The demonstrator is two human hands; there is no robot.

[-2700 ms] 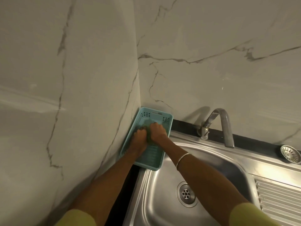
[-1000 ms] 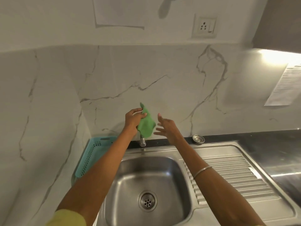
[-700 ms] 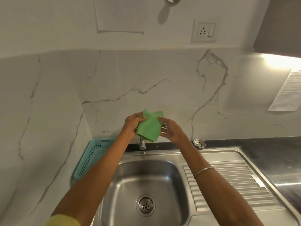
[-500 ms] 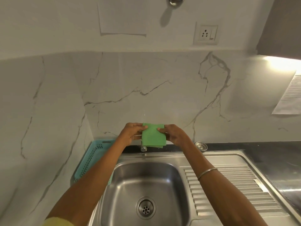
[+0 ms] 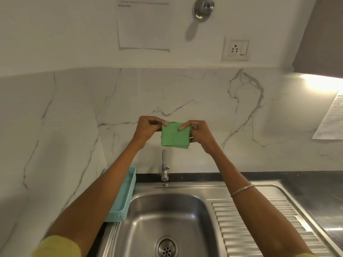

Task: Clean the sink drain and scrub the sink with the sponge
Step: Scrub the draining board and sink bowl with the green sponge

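1. We hold the green sponge (image 5: 175, 134) up in the middle of the frame, in front of the marble wall (it looks thin and flat, almost like a folded cloth).
2. Our left hand (image 5: 148, 128) pinches its upper left corner, with the thumb curled on the front.
3. Our right hand (image 5: 198, 131) pinches the upper right corner the same way, so the sponge hangs straight and flat between both hands.
4. We think we hold it like this to fold it neatly before we scrub.
5. The sponge is high above the tap (image 5: 164, 167) and well apart from the sink (image 5: 187, 216) at the bottom of the frame.
6. The drain (image 5: 166, 248) sits at the bottom middle, and nothing touches it yet.
7. A blue basket (image 5: 121, 199) stands just left of the sink, against the wall.
8. Scrubbing has not begun, we think.
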